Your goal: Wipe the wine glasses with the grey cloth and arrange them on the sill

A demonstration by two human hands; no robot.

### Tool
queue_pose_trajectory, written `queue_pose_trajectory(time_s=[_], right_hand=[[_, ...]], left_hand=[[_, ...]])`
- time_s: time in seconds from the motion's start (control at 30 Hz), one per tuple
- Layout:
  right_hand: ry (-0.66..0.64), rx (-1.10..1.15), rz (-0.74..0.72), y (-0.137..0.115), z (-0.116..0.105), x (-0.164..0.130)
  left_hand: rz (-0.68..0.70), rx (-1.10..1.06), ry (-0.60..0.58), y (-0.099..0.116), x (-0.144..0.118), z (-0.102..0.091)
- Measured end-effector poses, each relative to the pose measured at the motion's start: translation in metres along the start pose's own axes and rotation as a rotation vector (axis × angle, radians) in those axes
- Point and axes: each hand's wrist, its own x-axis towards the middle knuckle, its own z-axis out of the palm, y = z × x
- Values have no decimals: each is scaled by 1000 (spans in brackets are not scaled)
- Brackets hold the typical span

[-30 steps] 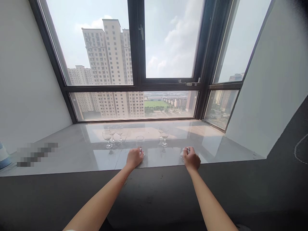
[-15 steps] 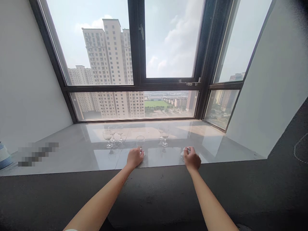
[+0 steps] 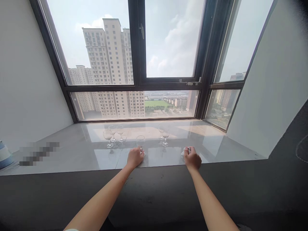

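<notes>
My left hand (image 3: 134, 158) rests on the glossy grey window sill (image 3: 72, 154), closed around the stem and foot of a clear wine glass (image 3: 140, 140) that stands upright. My right hand (image 3: 192, 159) lies near the sill's front edge, gripping a small white cloth (image 3: 185, 150). Three more wine glasses (image 3: 113, 134) stand in a group to the left, behind my left hand. Two further glasses (image 3: 164, 134) stand between my hands, farther back toward the window.
A large dark-framed window (image 3: 138, 57) rises behind the sill, with white walls on both sides. A dark counter band (image 3: 156, 192) runs below the sill's front edge. A blue and white object (image 3: 4, 154) sits at the far left.
</notes>
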Motion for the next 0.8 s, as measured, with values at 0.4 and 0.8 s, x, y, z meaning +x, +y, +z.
queue_pose_trajectory(time_s=[0.4, 0.8], right_hand=[[-1, 11, 1, 1, 0, 0], [-211, 159, -60, -4, -16, -4]], left_hand=[[8, 2, 19, -1, 1, 3], [34, -21, 30, 1, 1, 1]])
